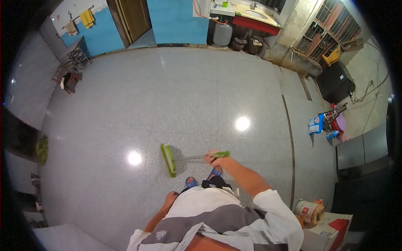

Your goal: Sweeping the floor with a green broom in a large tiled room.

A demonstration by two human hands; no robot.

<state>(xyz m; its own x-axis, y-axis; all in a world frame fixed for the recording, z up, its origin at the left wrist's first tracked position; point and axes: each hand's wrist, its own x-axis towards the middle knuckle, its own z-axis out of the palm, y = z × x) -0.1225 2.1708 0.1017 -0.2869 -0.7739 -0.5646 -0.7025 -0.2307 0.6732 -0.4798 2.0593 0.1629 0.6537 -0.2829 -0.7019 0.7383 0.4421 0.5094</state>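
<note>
My right hand [213, 157] grips the handle of a green push broom or floor brush [168, 160] near its green upper end. The thin pale shaft runs left from my hand to the wide green head, which rests on the grey speckled floor [188, 103] in front of my feet. My left hand [171, 197] hangs beside my left hip; its fingers are partly hidden, and whether it is closed cannot be made out. Blue slippers [191, 182] are on my feet, just right of the broom head.
A small reddish-brown chair [67, 78] stands at the far left. A grey gas cylinder [222, 34] and dark pots [238, 43] sit below the sink counter. To the right are a black cabinet [336, 82], a blue bag [316, 124] and a carton [326, 229] with a bucket [309, 210].
</note>
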